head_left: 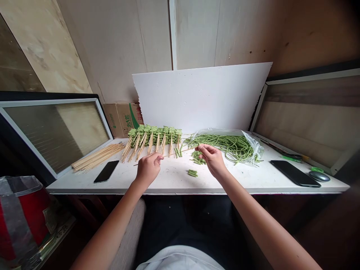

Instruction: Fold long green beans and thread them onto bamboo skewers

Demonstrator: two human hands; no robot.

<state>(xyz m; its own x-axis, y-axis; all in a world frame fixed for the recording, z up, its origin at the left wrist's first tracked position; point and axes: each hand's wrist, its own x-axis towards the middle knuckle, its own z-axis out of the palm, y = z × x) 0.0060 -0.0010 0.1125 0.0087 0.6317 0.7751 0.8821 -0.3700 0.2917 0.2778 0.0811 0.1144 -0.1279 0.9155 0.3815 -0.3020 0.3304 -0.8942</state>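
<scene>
My left hand is closed on a thin wooden skewer, which runs to the right across the table. At the skewer's other end, my right hand pinches a small green bean piece. Behind my hands lie rows of skewered bean pieces, their sticks pointing toward me. Short cut beans rest between my hands. More cut pieces lie beside my right hand, and a small bundle sits nearer the front edge.
Loose skewers and a phone lie left. Long beans spill from a clear bag. At right are another phone, a mouse and green-handled scissors. A white board stands behind.
</scene>
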